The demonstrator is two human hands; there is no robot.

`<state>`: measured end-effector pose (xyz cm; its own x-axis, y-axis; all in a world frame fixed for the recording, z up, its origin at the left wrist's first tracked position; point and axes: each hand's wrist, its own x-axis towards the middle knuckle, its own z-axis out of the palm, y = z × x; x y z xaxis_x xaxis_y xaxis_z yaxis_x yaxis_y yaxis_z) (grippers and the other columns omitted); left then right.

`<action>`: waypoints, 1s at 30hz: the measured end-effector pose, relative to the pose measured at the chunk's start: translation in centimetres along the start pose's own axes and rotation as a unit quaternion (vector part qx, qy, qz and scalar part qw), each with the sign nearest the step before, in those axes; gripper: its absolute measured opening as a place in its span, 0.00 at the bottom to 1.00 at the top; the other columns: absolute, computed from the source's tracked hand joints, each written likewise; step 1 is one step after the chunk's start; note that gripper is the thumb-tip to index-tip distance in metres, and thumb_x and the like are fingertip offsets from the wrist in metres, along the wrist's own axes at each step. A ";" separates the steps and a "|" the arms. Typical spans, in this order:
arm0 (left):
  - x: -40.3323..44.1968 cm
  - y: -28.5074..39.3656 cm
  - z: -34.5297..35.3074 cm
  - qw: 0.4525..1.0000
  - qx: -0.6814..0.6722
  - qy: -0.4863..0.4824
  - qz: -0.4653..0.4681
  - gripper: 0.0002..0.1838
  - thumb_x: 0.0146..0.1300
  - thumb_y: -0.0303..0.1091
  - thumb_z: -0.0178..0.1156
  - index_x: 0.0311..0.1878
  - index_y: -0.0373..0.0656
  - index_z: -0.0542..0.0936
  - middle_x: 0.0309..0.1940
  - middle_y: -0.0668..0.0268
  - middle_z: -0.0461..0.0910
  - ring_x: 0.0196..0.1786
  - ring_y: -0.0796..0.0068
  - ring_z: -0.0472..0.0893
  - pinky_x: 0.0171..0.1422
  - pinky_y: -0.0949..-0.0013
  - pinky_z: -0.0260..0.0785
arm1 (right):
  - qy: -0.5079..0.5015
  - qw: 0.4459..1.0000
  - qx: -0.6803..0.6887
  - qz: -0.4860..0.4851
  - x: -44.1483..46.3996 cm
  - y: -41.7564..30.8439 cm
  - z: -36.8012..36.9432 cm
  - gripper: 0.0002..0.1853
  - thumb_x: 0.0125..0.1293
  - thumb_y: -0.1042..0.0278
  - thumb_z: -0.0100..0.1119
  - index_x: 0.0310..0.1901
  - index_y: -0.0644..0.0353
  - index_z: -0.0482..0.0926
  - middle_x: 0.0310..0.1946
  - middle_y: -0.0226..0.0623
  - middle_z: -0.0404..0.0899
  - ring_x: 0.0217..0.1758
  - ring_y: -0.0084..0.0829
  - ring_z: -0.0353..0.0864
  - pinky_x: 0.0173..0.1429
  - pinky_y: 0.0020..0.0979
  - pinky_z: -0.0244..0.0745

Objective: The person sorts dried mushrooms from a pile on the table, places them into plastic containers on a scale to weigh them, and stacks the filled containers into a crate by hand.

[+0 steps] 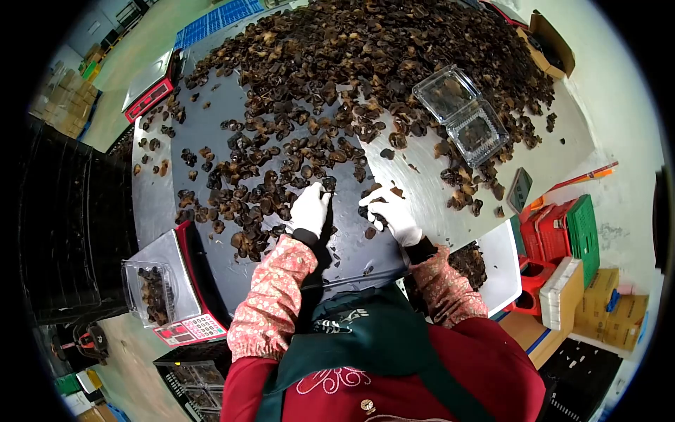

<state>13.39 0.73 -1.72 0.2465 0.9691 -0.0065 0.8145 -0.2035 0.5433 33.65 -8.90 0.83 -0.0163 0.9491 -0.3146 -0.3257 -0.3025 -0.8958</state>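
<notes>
White gloves cover both hands over the metal table. My left hand [310,209] is closed, its fingertips pinching a dark dried piece at the edge of the scattered dark brown pieces [256,172]. To its right, my right hand [392,214] curls its fingers round several dark pieces, some of which show at the palm and fingertips. A single small piece [370,233] lies just below the right hand's fingers. Pink floral sleeves cover both forearms.
A large pile [351,42] covers the table's far side. An open clear clamshell box [477,132] lies upper right, near a phone [519,190]. At left, a scale [176,274] bears a filled clear box [153,294]; another scale [151,88] stands farther back. Red crates [548,232] stand right.
</notes>
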 end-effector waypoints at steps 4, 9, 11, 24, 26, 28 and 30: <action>-1.6 -0.7 -1.2 0.971 -0.221 0.085 0.023 0.08 0.65 0.36 0.62 0.42 0.43 0.79 0.29 0.65 0.79 0.30 0.72 0.80 0.33 0.68 0.71 | 0.009 1.000 0.018 -0.007 2.3 -1.0 0.4 0.07 0.67 0.72 0.56 0.43 0.62 0.80 0.26 0.29 0.76 0.23 0.16 0.72 0.25 0.18 0.67; -7.5 -2.5 -8.2 0.818 -0.555 -0.052 -0.142 0.06 0.69 0.27 0.56 0.46 0.40 0.74 0.28 0.65 0.79 0.19 0.81 0.72 0.21 0.79 0.62 | 0.029 0.998 -0.061 -0.002 5.4 -2.8 3.5 0.08 0.67 0.65 0.61 0.41 0.59 0.82 0.26 0.25 0.77 0.23 0.15 0.72 0.26 0.19 0.67; -10.3 -3.8 -9.9 0.764 -0.631 0.004 -0.134 0.06 0.68 0.23 0.52 0.47 0.39 0.73 0.35 0.57 0.82 0.20 0.79 0.73 0.22 0.77 0.65 | -0.004 0.997 -0.064 -0.032 5.5 -3.4 5.2 0.07 0.69 0.65 0.58 0.39 0.59 0.81 0.26 0.24 0.76 0.23 0.15 0.71 0.26 0.19 0.65; -24.1 -14.9 -28.0 0.753 -0.394 0.501 -0.161 0.09 0.74 0.30 0.54 0.52 0.38 0.77 0.33 0.67 0.78 0.27 0.83 0.75 0.31 0.77 0.66 | -0.335 0.937 -0.071 0.073 2.0 -1.2 32.1 0.07 0.70 0.66 0.59 0.41 0.60 0.81 0.26 0.24 0.73 0.22 0.13 0.67 0.27 0.19 0.61; -23.9 -17.6 -30.3 0.728 -0.372 0.547 -0.180 0.09 0.73 0.30 0.55 0.52 0.39 0.77 0.33 0.67 0.79 0.30 0.83 0.76 0.34 0.77 0.67 | -0.371 0.924 -0.088 0.031 2.6 -1.0 37.9 0.08 0.70 0.63 0.60 0.44 0.58 0.82 0.27 0.21 0.74 0.25 0.11 0.68 0.27 0.17 0.63; -23.1 -21.0 -31.6 0.757 -0.272 0.563 -0.189 0.07 0.70 0.28 0.57 0.48 0.39 0.79 0.38 0.66 0.81 0.35 0.80 0.78 0.42 0.74 0.71 | -0.367 0.924 -0.111 -0.002 2.7 -1.5 43.8 0.09 0.70 0.64 0.60 0.44 0.58 0.83 0.29 0.24 0.78 0.27 0.13 0.73 0.29 0.19 0.67; -21.8 -23.6 -31.5 0.789 -0.110 0.590 -0.131 0.06 0.69 0.27 0.58 0.45 0.38 0.80 0.40 0.63 0.82 0.39 0.73 0.80 0.48 0.70 0.72 | -0.331 0.919 -0.159 -0.146 4.2 0.4 48.3 0.10 0.68 0.64 0.61 0.44 0.61 0.82 0.32 0.32 0.81 0.34 0.22 0.80 0.39 0.24 0.74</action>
<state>-27.81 -11.22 12.06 -0.6816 0.4559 0.5723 0.6134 -0.0706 0.7867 -12.24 -0.76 14.35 -0.5779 0.8074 0.1192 -0.1160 0.0633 -0.9912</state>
